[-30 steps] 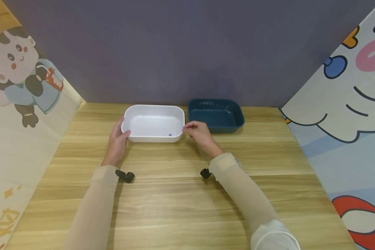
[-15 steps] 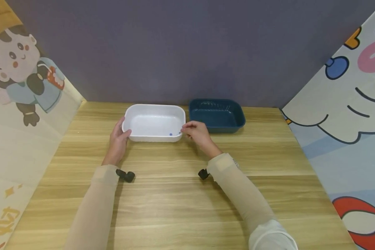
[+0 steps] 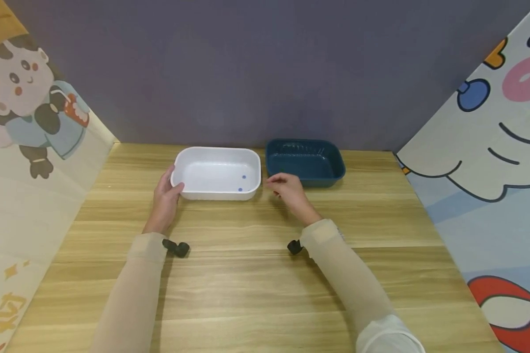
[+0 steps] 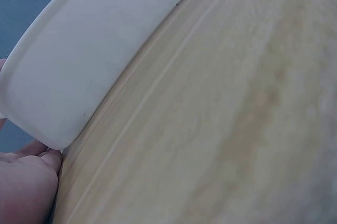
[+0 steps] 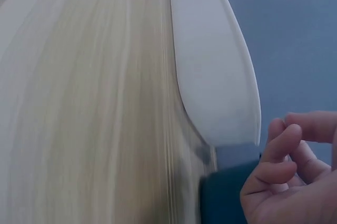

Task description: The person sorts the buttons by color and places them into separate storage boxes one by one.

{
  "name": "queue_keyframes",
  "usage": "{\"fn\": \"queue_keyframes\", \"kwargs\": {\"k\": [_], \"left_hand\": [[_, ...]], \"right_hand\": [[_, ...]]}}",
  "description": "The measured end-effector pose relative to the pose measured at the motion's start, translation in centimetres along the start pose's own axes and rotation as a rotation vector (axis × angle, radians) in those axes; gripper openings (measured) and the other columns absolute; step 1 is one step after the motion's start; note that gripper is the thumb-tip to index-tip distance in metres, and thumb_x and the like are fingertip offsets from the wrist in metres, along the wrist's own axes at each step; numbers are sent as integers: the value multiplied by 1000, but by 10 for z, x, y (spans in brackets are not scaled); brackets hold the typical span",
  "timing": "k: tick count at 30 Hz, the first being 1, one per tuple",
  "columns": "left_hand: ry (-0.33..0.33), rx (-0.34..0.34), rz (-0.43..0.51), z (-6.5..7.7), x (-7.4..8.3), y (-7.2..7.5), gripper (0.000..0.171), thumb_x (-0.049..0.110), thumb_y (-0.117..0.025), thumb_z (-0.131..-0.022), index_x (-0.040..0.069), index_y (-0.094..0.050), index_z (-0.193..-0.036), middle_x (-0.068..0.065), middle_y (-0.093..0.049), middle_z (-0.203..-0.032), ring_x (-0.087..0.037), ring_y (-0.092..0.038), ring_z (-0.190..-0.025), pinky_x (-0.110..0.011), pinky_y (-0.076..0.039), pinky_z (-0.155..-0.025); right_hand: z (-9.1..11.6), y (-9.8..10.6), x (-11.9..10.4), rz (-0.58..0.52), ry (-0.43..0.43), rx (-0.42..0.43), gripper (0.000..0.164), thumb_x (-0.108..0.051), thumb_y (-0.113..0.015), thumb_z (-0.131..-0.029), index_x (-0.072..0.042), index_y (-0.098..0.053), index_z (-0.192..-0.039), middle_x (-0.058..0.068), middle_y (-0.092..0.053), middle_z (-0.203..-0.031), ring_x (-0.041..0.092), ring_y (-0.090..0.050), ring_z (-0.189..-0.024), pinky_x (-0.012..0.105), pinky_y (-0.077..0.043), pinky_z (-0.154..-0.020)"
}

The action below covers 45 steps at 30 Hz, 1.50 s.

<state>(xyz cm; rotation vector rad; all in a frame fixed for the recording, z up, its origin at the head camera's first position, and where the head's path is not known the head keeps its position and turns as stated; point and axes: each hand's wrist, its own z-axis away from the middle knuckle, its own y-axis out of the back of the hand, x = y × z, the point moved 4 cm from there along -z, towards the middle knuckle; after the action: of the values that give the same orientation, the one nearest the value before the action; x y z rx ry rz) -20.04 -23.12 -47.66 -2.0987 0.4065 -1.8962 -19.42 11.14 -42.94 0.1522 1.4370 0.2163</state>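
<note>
A white plastic bin [image 3: 214, 195] stands on the table, with two small blue pieces [image 3: 244, 177] lying apart on its floor near the right end. My left hand [image 3: 164, 202] grips the bin's left end, thumb over the front rim and fingers along the outside. In the left wrist view part of that hand [image 4: 29, 184] shows at the bin's lower corner. Just off the bin's right end is my right hand [image 3: 289, 193], overlapping the dark teal bin [image 3: 322, 183]. Its fingers [image 5: 274, 174] are curled, thumb and fingertips close together, and nothing shows between them.
The teal bin sits right beside the white one, both near the grey back wall [image 3: 265, 73]. Printed side panels with cartoon figures [image 3: 503, 147] border the wood-grain table [image 3: 247, 294] on left and right. A small dark spot [image 3: 282, 170] shows inside the teal bin.
My right hand has drawn back to the right from the white bin's rim. A second blue piece now lies on the bin's floor, away from the hand. My left hand keeps its hold.
</note>
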Motion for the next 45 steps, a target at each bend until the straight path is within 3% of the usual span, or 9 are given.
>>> {"fn": "queue_keyframes", "kwargs": {"k": [4,7,13,17,21,23,28,35,45], "left_hand": [[6,6,-12,0,0,1,66,-14,-40,-99,0,-16,-159,-17,-11,-167,-31,-14,-153,-37,-22,-121],[6,5,-10,0,0,1,66,-14,-40,-99,0,-16,-160,-17,-11,-167,-31,-13,-153,-37,-22,-121],[16,3,-32,1,1,0,66,-12,-41,-99,1,-17,-160,-15,-10,-168,-31,-12,-153,-36,-21,-122],[24,7,-27,1,1,1,66,-12,-41,-99,2,-18,-160,-14,-10,-168,-30,-12,-153,-36,-21,-122],[27,14,-20,1,0,2,67,-12,-42,-99,3,-19,-160,-14,-12,-168,-30,-14,-153,-37,-22,-122],[29,16,-24,0,-1,2,67,-12,-43,-99,3,-20,-160,-14,-13,-168,-29,-15,-153,-36,-23,-121],[26,15,-30,0,0,2,67,-11,-44,-98,3,-20,-160,-13,-13,-168,-29,-14,-153,-36,-22,-121],[22,13,-17,1,3,0,66,-12,-42,-99,2,-19,-160,-13,-11,-168,-28,-12,-154,-36,-21,-122],[18,7,-12,1,2,0,66,-13,-42,-99,2,-19,-159,-14,-11,-168,-30,-13,-153,-37,-21,-122]], "right_hand": [[0,12,4,30,-9,22,22,-7,-70,-92,8,-71,-108,9,-69,-88,49,-58,-88,44,-51,-67],[1,19,6,65,-23,34,23,-6,-68,-93,10,-70,-110,11,-70,-91,48,-59,-88,46,-52,-70],[2,34,11,240,-53,70,17,-6,-67,-93,4,-73,-105,14,-70,-100,38,-62,-87,41,-53,-70],[3,47,15,491,-57,100,13,-10,-65,-92,-4,-76,-97,10,-71,-99,28,-62,-83,36,-51,-68],[6,56,21,777,-56,111,14,-13,-62,-92,-10,-75,-96,8,-72,-96,26,-63,-77,37,-52,-64],[8,59,25,842,-59,113,14,-13,-61,-91,-10,-74,-96,9,-71,-95,27,-63,-76,38,-52,-61],[9,63,30,842,-44,107,17,-12,-62,-92,-11,-76,-100,9,-72,-98,30,-64,-80,41,-54,-65],[7,59,30,874,43,25,23,-7,-63,-94,-12,-78,-110,9,-73,-110,33,-67,-102,47,-56,-87],[6,58,32,888,18,-1,18,-11,-67,-93,-15,-79,-106,7,-74,-108,33,-66,-103,47,-56,-85]]}}
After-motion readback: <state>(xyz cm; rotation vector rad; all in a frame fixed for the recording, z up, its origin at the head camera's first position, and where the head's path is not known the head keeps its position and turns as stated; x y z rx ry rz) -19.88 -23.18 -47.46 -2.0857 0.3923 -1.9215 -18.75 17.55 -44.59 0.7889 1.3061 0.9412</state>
